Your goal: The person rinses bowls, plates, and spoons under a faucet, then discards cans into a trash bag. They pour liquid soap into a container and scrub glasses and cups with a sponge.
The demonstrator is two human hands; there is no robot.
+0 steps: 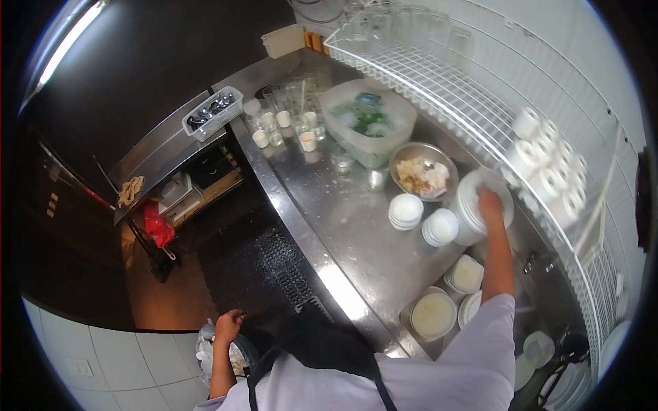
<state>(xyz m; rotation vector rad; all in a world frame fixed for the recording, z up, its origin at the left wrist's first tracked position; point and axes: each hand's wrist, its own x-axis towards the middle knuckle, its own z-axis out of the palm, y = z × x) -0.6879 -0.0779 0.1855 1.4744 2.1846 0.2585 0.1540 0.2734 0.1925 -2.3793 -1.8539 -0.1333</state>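
Note:
My right hand (489,203) is stretched out over a stack of white plates (469,218) at the back of the steel counter. Its fingers are closed at the top plate (506,198), and their tips are partly hidden. Low on the left, my left hand (229,324) hangs with curled fingers above a lined bin (205,346) holding scraps. Whether anything small is in those fingers I cannot make out. Beside the plates stand two stacks of small white bowls (406,209) and a steel bowl (423,171) of food scraps with a utensil in it.
A plastic tub (370,130) of cloudy water and greens stands farther along the counter (329,212), near glasses and small white cups (308,141). Cutlery fills a white basket (214,113). A wire shelf (439,75) overhangs the back. Stacked containers (433,314) sit near my right arm.

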